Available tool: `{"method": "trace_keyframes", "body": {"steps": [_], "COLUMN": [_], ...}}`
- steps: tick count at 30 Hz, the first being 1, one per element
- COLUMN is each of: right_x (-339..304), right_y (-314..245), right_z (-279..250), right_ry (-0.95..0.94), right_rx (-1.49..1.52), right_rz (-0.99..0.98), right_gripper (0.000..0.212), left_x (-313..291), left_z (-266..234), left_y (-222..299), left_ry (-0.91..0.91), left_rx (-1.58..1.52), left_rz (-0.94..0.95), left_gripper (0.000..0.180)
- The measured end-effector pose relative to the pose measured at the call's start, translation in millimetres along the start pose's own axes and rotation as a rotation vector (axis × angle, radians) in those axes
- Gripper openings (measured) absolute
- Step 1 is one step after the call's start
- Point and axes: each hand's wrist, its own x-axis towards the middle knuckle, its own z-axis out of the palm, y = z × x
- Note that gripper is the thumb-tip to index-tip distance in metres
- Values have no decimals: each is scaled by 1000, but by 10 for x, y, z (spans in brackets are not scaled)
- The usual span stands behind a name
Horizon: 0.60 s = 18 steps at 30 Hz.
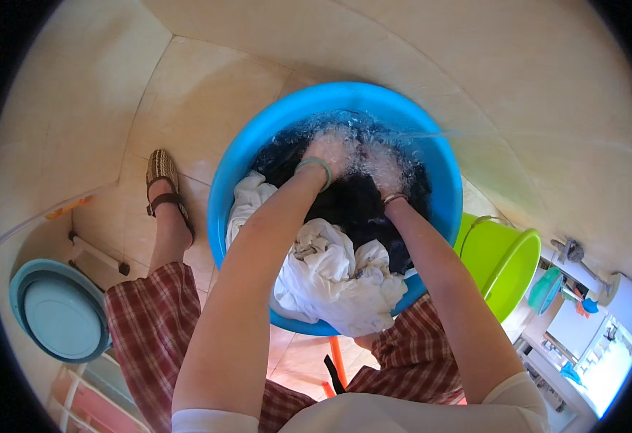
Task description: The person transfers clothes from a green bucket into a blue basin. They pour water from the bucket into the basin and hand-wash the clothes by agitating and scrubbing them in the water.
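A large blue basin (258, 137) sits on the tiled floor in front of me, holding soapy water, a dark garment (352, 202) and a white garment (330, 278). My left hand (330, 153), with a green bangle at the wrist, is plunged into the foamy water at the far side. My right hand (384, 169), with a thin bangle, is under the foam beside it. Both hands press on the dark garment; their fingers are hidden by foam. The white garment lies heaped at the near rim between my forearms.
A green bucket (503, 263) stands to the right of the basin. A light blue basin (59, 310) leans at the lower left. My sandalled left foot (164, 195) rests on the beige tiles. A white appliance with bottles (597, 317) is at the far right.
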Motion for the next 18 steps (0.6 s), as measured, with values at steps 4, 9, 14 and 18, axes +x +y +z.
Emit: {"method": "trace_keyframes", "body": {"steps": [4, 9, 14, 18], "right_x": [-21, 99, 234, 122], "right_y": [62, 104, -16, 8], "right_z": [-65, -3, -316, -519], "right_ry": [238, 108, 53, -45], "right_rx": [108, 98, 128, 368], "right_rz": [-194, -30, -42, 39], "right_gripper": [34, 35, 46, 60], "left_x": [182, 107, -150, -571], "left_z": [-38, -145, -52, -196], "left_y": [-90, -98, -179, -8], "left_ry": [-51, -5, 224, 137], "left_rx": [-207, -207, -220, -269], "left_rz": [-95, -66, -12, 23], "left_gripper": [40, 43, 54, 73]}}
